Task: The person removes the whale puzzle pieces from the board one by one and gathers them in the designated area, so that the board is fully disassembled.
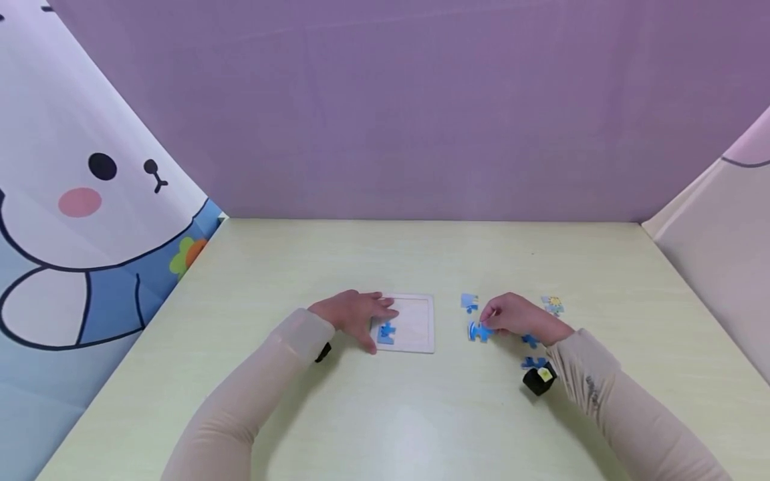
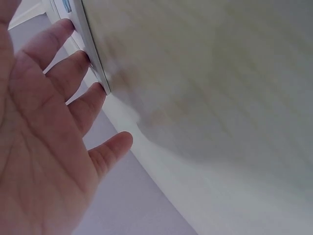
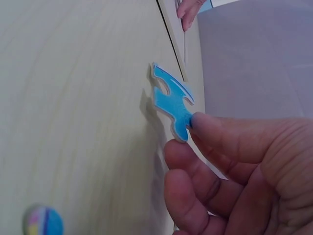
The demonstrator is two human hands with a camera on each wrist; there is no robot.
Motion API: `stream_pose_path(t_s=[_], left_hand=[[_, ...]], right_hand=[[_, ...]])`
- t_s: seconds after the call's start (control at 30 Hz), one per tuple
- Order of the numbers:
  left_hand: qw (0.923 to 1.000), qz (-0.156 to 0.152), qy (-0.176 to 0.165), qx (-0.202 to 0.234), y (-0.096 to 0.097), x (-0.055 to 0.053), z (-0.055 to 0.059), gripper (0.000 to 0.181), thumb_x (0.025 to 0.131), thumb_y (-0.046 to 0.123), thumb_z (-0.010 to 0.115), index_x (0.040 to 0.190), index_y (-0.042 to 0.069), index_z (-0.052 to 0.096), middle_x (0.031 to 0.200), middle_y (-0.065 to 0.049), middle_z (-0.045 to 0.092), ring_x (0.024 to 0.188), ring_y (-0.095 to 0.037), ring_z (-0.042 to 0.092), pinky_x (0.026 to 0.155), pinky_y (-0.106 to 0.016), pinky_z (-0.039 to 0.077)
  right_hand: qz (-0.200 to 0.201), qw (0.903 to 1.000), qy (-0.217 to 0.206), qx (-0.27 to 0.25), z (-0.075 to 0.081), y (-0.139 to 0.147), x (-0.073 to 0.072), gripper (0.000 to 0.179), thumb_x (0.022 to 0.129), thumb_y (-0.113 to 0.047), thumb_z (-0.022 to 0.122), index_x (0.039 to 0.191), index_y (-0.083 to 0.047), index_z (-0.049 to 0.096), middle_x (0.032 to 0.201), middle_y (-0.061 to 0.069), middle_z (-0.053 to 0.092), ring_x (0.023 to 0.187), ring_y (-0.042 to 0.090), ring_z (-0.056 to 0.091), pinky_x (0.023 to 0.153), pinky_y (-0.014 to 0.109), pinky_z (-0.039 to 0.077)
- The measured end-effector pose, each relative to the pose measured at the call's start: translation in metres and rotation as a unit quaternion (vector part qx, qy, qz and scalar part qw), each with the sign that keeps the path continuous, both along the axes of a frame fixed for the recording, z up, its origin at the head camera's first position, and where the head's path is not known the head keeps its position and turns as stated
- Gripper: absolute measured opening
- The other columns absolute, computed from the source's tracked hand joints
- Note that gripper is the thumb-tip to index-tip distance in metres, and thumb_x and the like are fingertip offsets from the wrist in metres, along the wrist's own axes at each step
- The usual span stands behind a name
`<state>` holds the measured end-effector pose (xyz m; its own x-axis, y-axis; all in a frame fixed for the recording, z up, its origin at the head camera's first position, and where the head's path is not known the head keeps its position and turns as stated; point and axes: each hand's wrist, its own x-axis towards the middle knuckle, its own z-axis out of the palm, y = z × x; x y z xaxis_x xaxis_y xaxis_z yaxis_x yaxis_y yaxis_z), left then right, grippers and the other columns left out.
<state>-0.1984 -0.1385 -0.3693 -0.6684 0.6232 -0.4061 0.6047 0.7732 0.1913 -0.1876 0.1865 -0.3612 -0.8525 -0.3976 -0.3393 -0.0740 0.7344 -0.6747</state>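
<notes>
A white puzzle frame [image 1: 415,324] lies on the table, with one blue puzzle piece [image 1: 386,333] in its lower left corner. Spread fingers of my left hand [image 1: 357,315] rest on the frame's left side; in the left wrist view its fingertips [image 2: 83,58] touch the frame's edge. To the right of the frame, my right hand [image 1: 511,314] pinches a blue puzzle piece [image 3: 171,100] with a white stripe between thumb and fingers, just above the table. A light blue piece [image 1: 469,302] lies close behind the held one.
Beyond my right hand lies a puzzle piece with a yellow sun [image 1: 551,303]. Two blue pieces [image 1: 531,341] [image 1: 533,363] lie near my right wrist, partly covered by the arm and a black wrist camera [image 1: 539,379]. A purple cloth wall [image 1: 433,120] stands behind the table.
</notes>
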Motion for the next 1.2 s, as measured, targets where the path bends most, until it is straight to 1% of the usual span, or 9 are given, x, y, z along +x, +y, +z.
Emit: stream_pose_path(t_s=[0.27,0.43,0.6,0.7,0.77,0.9,1.0,1.1,1.2], left_hand=[[0.9999,0.009,-0.013,0.007,0.001,0.001,0.001,0.08,0.076,0.04,0.078,0.146,0.025,0.042,0.155,0.004,0.03,0.144,-0.022,0.02,0.11,-0.045,0.028],[0.9999,0.005,-0.012,0.004,0.002,0.0,0.002,0.08,0.076,0.04,0.078,0.147,0.025,0.042,0.155,0.004,0.029,0.144,-0.022,0.02,0.109,-0.045,0.028],[0.9999,0.007,-0.014,0.004,0.003,-0.002,0.002,0.08,0.076,0.04,0.077,0.147,0.025,0.041,0.155,0.004,0.029,0.144,-0.022,0.02,0.109,-0.046,0.028],[0.9999,0.005,-0.011,-0.001,0.003,-0.003,0.002,0.08,0.077,0.041,0.077,0.147,0.025,0.041,0.155,0.003,0.029,0.144,-0.022,0.02,0.108,-0.047,0.029],[1.0,0.002,-0.008,-0.005,0.002,-0.003,0.001,0.08,0.077,0.042,0.077,0.147,0.025,0.04,0.156,0.003,0.029,0.144,-0.022,0.019,0.108,-0.046,0.029],[0.9999,-0.002,-0.009,-0.005,0.0,-0.003,0.001,0.081,0.078,0.043,0.076,0.147,0.024,0.04,0.156,0.002,0.028,0.145,-0.022,0.019,0.108,-0.045,0.029],[0.9999,0.001,-0.014,-0.007,-0.002,-0.003,0.001,0.081,0.078,0.043,0.077,0.147,0.024,0.04,0.156,0.003,0.028,0.145,-0.022,0.019,0.109,-0.044,0.029],[0.9998,-0.003,-0.012,-0.013,-0.002,-0.004,0.0,0.081,0.079,0.044,0.075,0.148,0.026,0.038,0.156,0.004,0.026,0.145,-0.021,0.017,0.11,-0.045,0.027],[0.9998,-0.006,-0.012,-0.011,-0.001,-0.005,-0.002,0.08,0.079,0.046,0.074,0.149,0.027,0.037,0.157,0.006,0.025,0.145,-0.021,0.017,0.11,-0.045,0.027]], right_hand=[[0.031,0.999,0.021,0.026,-0.002,-0.001,-0.002,0.01,0.091,-0.004,0.059,0.088,-0.002,0.068,0.057,-0.003,0.048,0.054,0.011,0.044,0.064,0.031,0.041],[0.027,0.999,0.019,0.031,-0.001,-0.002,-0.001,0.009,0.09,-0.003,0.059,0.088,-0.002,0.068,0.061,-0.002,0.051,0.056,0.012,0.043,0.063,0.03,0.041],[0.024,0.9984,0.023,0.046,-0.002,-0.004,-0.004,0.01,0.09,-0.004,0.059,0.089,-0.002,0.068,0.063,-0.001,0.052,0.057,0.013,0.045,0.062,0.03,0.04],[0.031,0.997,0.026,0.067,-0.001,-0.006,-0.004,0.01,0.092,-0.008,0.058,0.09,-0.004,0.068,0.062,-0.002,0.05,0.057,0.012,0.044,0.062,0.029,0.039],[0.041,0.9954,0.034,0.079,0.0,-0.009,-0.003,0.01,0.093,-0.009,0.058,0.092,-0.004,0.067,0.063,-0.001,0.052,0.059,0.013,0.046,0.062,0.03,0.04],[0.067,0.9906,0.072,0.095,0.007,-0.021,0.0,0.012,0.092,-0.014,0.061,0.097,-0.005,0.067,0.086,0.004,0.065,0.073,0.016,0.055,0.067,0.035,0.045],[0.077,0.9879,0.097,0.094,0.009,-0.036,0.002,0.017,0.09,-0.018,0.063,0.101,-0.006,0.066,0.098,0.006,0.067,0.08,0.017,0.059,0.071,0.036,0.048],[0.073,0.9888,0.1,0.083,0.007,-0.054,0.005,0.022,0.089,-0.018,0.064,0.106,-0.005,0.066,0.087,0.003,0.066,0.07,0.015,0.058,0.064,0.033,0.047],[0.069,0.9895,0.099,0.08,0.001,-0.072,0.011,0.028,0.087,-0.018,0.068,0.112,-0.006,0.065,0.079,-0.001,0.063,0.065,0.013,0.054,0.059,0.029,0.044]])
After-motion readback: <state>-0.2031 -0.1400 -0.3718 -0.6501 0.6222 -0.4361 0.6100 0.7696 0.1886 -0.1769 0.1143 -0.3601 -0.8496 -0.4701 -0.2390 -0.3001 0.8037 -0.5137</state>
